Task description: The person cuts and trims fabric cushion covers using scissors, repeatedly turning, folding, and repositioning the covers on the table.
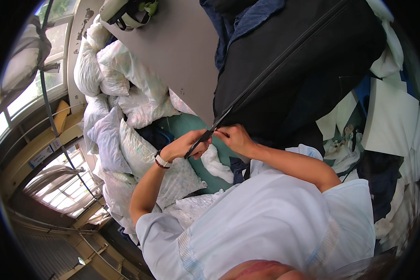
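Note:
My left hand (185, 146), with a band on its wrist, grips black scissors (205, 136) whose blades point up at the lower corner of a large black fabric (284, 60). A long straight seam or zipper line runs diagonally across that fabric. Just right of the blades, my right hand (235, 137) pinches the fabric's edge. The fabric hangs over the edge of a grey table (177, 51). I cannot tell if the blades are touching the cloth.
Clear bags of white stuffing and pillows (121, 88) are piled at the left, by the windows (42, 79). Dark blue cloth (247, 18) lies at the top. White sheets (392, 116) and scraps cover the right side. A bag (126, 14) sits on the table's far end.

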The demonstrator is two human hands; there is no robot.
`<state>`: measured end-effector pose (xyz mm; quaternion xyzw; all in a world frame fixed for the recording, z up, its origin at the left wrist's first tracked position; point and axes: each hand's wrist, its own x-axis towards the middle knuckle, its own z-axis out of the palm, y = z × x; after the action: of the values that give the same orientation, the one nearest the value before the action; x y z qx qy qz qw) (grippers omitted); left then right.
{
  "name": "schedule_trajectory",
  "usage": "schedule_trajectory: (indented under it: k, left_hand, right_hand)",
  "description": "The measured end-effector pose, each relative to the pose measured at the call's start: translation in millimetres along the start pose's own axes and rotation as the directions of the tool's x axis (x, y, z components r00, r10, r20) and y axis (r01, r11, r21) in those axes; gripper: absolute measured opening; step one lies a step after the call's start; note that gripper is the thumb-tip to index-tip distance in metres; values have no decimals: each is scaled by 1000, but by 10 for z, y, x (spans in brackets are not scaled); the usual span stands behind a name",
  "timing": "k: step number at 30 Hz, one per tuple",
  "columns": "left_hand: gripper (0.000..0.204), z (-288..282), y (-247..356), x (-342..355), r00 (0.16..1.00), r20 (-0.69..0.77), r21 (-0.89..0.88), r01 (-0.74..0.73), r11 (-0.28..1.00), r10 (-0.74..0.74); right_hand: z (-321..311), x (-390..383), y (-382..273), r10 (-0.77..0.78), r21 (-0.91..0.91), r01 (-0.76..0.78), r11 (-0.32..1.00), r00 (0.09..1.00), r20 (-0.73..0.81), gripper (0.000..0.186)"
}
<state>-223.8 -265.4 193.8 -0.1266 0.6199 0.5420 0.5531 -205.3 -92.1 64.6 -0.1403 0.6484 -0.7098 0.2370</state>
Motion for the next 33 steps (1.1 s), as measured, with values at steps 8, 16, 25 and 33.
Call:
schedule_trajectory:
  k: [8, 16, 25, 33]
  left_hand:
    - [23, -7, 150, 151, 999, -33, 95, -35, 995, 38]
    - [27, -201, 370, 309, 990, 137, 202, -59, 978, 32]
    - [26, -141, 1007, 708, 996, 40, 60, -86, 994, 84]
    - [28, -201, 1933, 1278, 988, 55, 139, -150, 979, 143]
  right_hand:
    - [-56, 15, -2, 34, -22, -33, 999, 999, 40, 12]
    - [13, -12, 32, -85, 18, 86, 996, 995, -44, 11]
    - [129, -70, 129, -88, 14, 89, 996, 994, -70, 26]
    - [125, -39, 167, -65, 0, 65, 998, 996, -66, 26]
